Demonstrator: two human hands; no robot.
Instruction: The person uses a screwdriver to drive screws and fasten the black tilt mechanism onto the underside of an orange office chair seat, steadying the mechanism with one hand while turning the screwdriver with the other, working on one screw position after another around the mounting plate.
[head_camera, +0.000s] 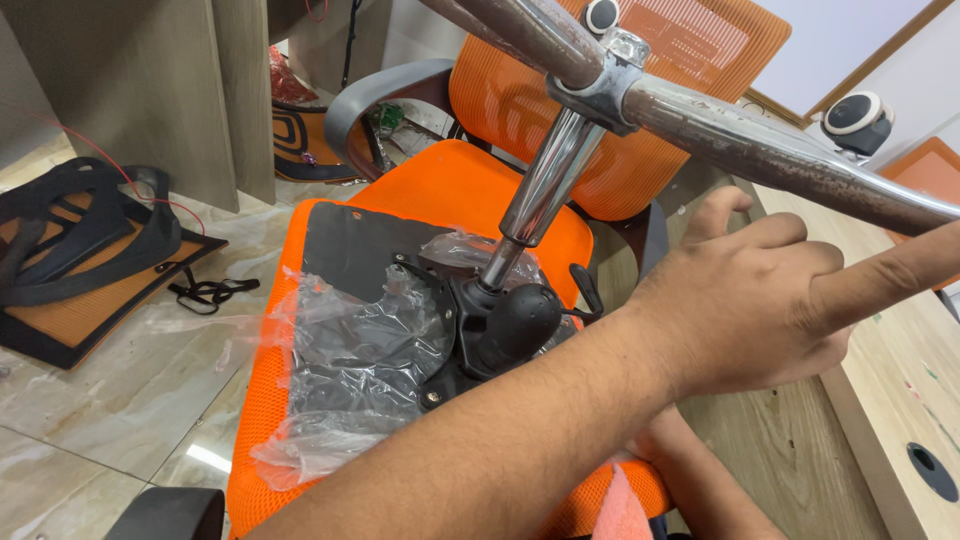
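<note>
An orange mesh office chair lies with its seat (470, 190) turned underside up. A black mechanism plate (440, 330) under crumpled clear plastic wrap (350, 350) carries the chrome gas cylinder (545, 185), which rises to the scuffed chrome star base (760, 140). My left forearm crosses from the lower left. My left hand (760, 300) hovers just below a base leg, its fingers loosely curled and one stretched to the right, with nothing visibly in it. My right forearm (700, 480) comes up beneath it, and that hand is hidden under my left arm by the seat's edge.
A wooden desk (800, 450) with a cable hole (935, 470) lies to the right. Castor wheels (855, 120) sit on the leg ends. A black and orange chair-back panel (90, 260) and straps lie on the marble floor at left. A pink cloth (620, 510) is at the bottom.
</note>
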